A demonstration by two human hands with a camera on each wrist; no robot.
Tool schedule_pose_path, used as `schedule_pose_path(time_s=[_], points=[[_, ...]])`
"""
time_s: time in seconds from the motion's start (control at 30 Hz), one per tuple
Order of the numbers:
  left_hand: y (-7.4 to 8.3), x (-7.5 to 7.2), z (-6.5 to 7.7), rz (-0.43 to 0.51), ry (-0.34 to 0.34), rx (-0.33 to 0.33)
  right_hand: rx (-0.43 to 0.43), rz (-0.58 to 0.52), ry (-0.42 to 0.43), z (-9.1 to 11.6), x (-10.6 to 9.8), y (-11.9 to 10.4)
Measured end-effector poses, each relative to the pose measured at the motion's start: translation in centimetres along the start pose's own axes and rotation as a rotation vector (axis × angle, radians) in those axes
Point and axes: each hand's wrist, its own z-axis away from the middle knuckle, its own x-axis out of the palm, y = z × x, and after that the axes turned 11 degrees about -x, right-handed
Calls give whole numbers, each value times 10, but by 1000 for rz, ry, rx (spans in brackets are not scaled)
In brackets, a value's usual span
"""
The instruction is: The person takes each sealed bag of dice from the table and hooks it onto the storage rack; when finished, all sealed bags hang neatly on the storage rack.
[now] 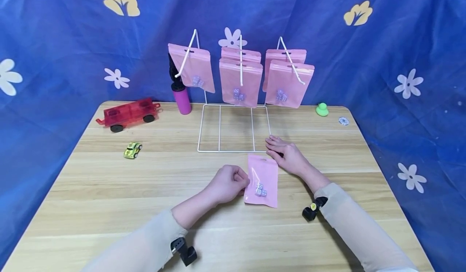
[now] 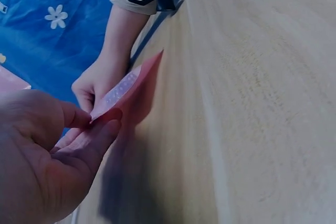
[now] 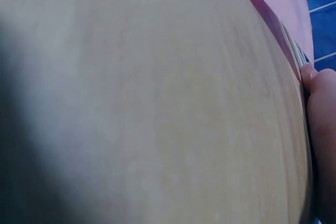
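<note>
My left hand (image 1: 228,183) pinches the left edge of a pink zip bag (image 1: 267,174) between thumb and fingertips. The bag has a clear front with several small pale dice (image 1: 260,190) inside. In the left wrist view the pink bag (image 2: 149,74) is tilted, one edge raised off the wood. My right hand (image 1: 287,154) is at the front right corner of a white wire display rack (image 1: 233,151), fingers curled over the base's side rail and thumb near the front rail. More pink bags (image 1: 240,76) with dice hang from the rack's three hooks.
A red toy trailer (image 1: 127,114), a yellow-green toy car (image 1: 132,150) and a purple hand pump (image 1: 183,101) stand left of the rack. A green rubber duck (image 1: 322,109) and a poker chip (image 1: 344,121) lie at the back right. Blue flowered cloth (image 1: 153,29) surrounds the wooden table (image 1: 109,207).
</note>
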Motion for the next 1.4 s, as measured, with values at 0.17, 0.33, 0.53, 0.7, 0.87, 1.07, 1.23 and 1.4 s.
schedule_pose_path(time_s=[0.17, 0.33, 0.53, 0.7, 0.87, 1.07, 1.23, 1.4], points=[[1, -15, 3, -76, 77, 80, 12, 13, -13, 0, 0, 0], [3, -31, 8, -158, 139, 136, 19, 16, -24, 1, -1, 0], [10, -50, 20, -190, 182, 240, -4, 21, -13, 1, -1, -1], [17, -66, 29, -201, 253, 354, -25, 23, 18, 1, 0, -1], [26, -86, 39, -179, 330, 431, -28, 16, 31, 0, 2, -1], [34, -109, 46, -119, 428, 493, -12, -1, 21, 1, 3, -1], [43, -125, 50, -63, 493, 528, -24, 12, 35, 3, 3, 0], [51, -143, 57, -52, 591, 527, -50, 12, 43, 1, 4, -1]])
